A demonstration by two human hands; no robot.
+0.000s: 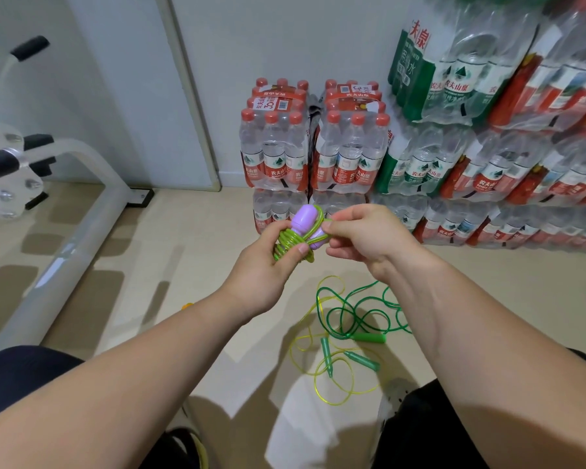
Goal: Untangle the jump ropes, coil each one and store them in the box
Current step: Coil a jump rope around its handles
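One beige floor (190, 252) fills the middle and lower part of the frame, seen from above by a seated person whose dark-trousered knees sit at the lower left and lower right corners. Shrink-wrapped packs of water bottles (487, 147), with red and green labels, are stacked high against a white wall across the right side. A shorter stack with red caps stands at the centre top. A white metal exercise machine (82, 211) with black padded grips takes up the left side.

Two bare forearms reach from the bottom corners toward the middle of the frame. The left hand (261, 275) is curled round a coiled jump rope (286, 242), a tight bundle of translucent green loops, with the thumb pressed across the loops. The right hand (362, 235), just right of it, pinches a strand of the same rope between thumb and forefinger beside the bundle. Two purple handles (303, 216) stick out of the top of the bundle, between the two hands.

Lower in the frame, below the hands and between the knees, the loose jump ropes (349, 319) lie on the floor in a tangle. One is dark green and one is yellow-green, and their loops cross each other. Three green handles (362, 360) lie among the loops, near the lower centre.
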